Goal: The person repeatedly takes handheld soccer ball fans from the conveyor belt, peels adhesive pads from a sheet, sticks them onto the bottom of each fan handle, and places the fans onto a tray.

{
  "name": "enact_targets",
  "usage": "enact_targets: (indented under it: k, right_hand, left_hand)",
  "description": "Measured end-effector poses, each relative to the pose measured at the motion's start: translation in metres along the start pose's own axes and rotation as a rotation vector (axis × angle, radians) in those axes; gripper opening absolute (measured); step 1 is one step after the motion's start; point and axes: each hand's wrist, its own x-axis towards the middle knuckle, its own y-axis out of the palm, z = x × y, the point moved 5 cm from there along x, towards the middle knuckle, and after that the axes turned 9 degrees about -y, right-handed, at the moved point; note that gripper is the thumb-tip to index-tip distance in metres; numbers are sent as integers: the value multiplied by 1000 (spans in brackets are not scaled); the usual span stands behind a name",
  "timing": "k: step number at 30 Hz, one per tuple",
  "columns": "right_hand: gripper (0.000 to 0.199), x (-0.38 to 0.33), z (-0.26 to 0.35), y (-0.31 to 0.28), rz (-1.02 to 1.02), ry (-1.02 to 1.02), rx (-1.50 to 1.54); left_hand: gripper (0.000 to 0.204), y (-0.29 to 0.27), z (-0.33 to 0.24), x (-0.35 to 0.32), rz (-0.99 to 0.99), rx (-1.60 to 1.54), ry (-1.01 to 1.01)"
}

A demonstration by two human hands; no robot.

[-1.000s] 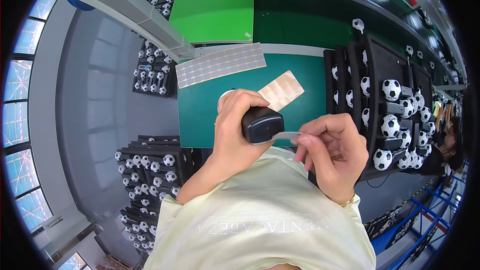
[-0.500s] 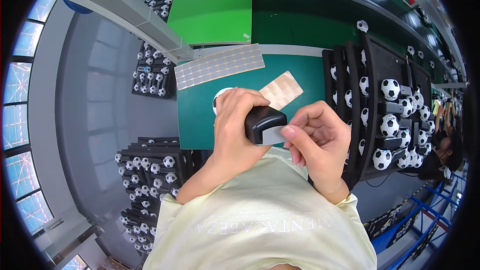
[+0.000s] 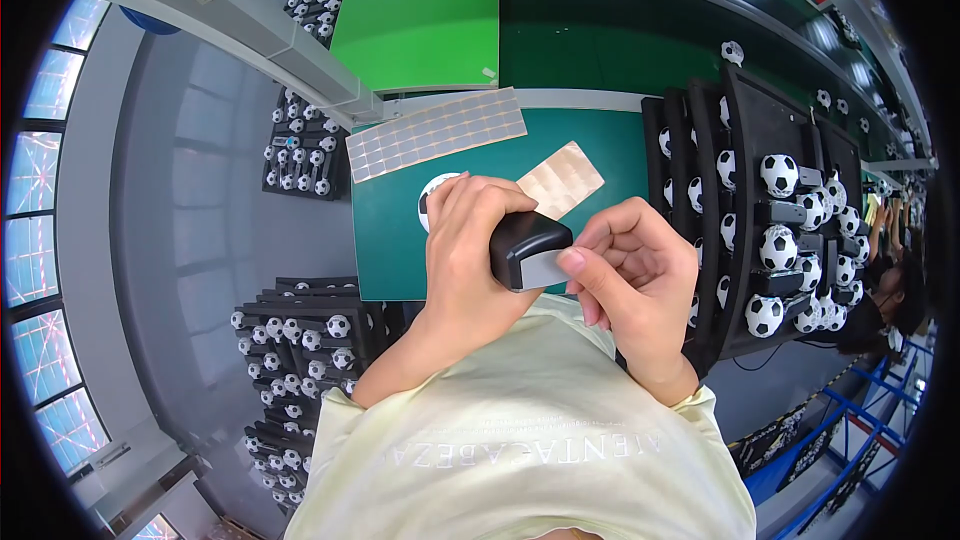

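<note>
My left hand grips a small black block-shaped part with a grey face, held over the near edge of the green work mat. My right hand presses its thumb and fingertips against the grey face of that part; a grey sticker seems to lie under the thumb. Behind my left hand a white football-patterned object is mostly hidden. Two sticker sheets lie on the mat: a long grey one and a smaller tan one.
Black trays of parts with football figures stand to the right. More such trays are stacked at the lower left and upper left. A bright green board lies beyond the mat. Another person is at the far right.
My right hand, which held a grey strip pulled out to the right of the black part, has moved in and now presses against the part's grey face.
</note>
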Motion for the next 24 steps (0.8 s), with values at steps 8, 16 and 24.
enact_targets:
  k: [8,16,24]
  right_hand:
    - [12,-2,0,0,9,-11,-13]
    - [12,-4,-2,0,-7,-4,-14]
    - [12,-5,0,-1,-14,-3,-24]
  left_hand:
    - [46,-1,-1,-1,5,23,23]
    - [48,-1,-1,-3,10,47,-1]
    - [47,0,-2,-3,-3,49,11]
